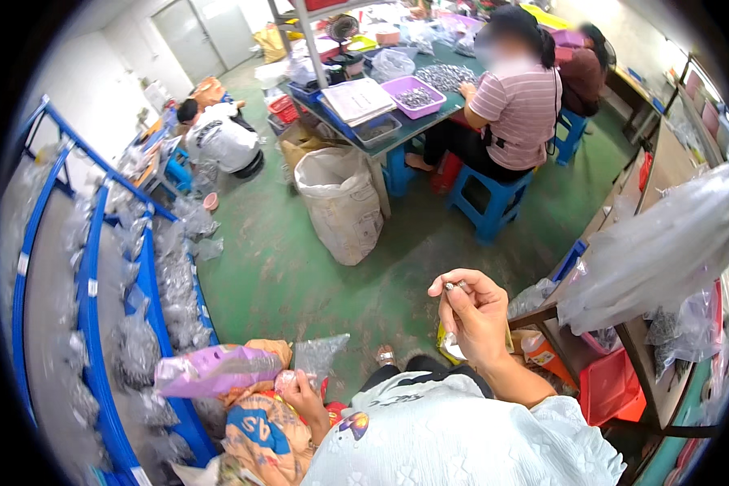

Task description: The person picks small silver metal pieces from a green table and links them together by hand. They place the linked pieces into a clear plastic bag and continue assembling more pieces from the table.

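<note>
My right hand (476, 314) is raised in front of me, closed in a pinch. Between its thumb and forefinger sits a small silvery metal piece (449, 287), too small to name further. Low on the left, my left hand (303, 395) is closed at a clear plastic bag (320, 353), which spreads out from its fingers; part of the grip is hidden. Beside that hand, a purple and white sack (219, 369) lies against an orange printed sack (259, 433).
Blue shelving (89, 283) with bagged parts lines the left. A white woven sack (340, 202) stands by the work table, which bears a purple basket (414, 98). One person (514, 105) sits there on a blue stool (488, 198). Plastic sheeting (656, 251) hangs at right above a red bin (607, 385).
</note>
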Motion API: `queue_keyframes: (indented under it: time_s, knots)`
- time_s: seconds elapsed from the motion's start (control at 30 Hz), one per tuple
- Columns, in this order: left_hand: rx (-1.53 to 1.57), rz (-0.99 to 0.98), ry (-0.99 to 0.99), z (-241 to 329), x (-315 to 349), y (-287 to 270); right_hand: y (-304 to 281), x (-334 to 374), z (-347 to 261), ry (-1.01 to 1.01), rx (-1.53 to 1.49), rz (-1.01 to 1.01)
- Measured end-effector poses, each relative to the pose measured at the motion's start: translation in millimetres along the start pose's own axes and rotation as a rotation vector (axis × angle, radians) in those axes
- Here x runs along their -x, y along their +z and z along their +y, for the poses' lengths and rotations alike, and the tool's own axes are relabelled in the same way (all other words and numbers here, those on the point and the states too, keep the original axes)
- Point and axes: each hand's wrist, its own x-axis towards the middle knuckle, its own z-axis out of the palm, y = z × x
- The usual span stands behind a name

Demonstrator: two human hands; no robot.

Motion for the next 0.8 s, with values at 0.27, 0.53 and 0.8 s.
queue_keyframes:
  time_s: [0.27, 0.53, 0.8]
  knots:
    - [0.099, -0.172, -0.101, 71.6, -149.5, 173.3, -27.5, -159.6, 32.4, -0.132, 0.095, 0.092]
    - [-0.071, -0.220, -0.042, 45.8, -220.7, 337.2, -113.0, -320.3, 42.5, -0.119, 0.024, 0.118]
    - [-0.115, -0.312, -0.170, 63.6, -265.5, 470.5, -170.7, -449.8, 44.2, -0.015, -0.041, 0.176]
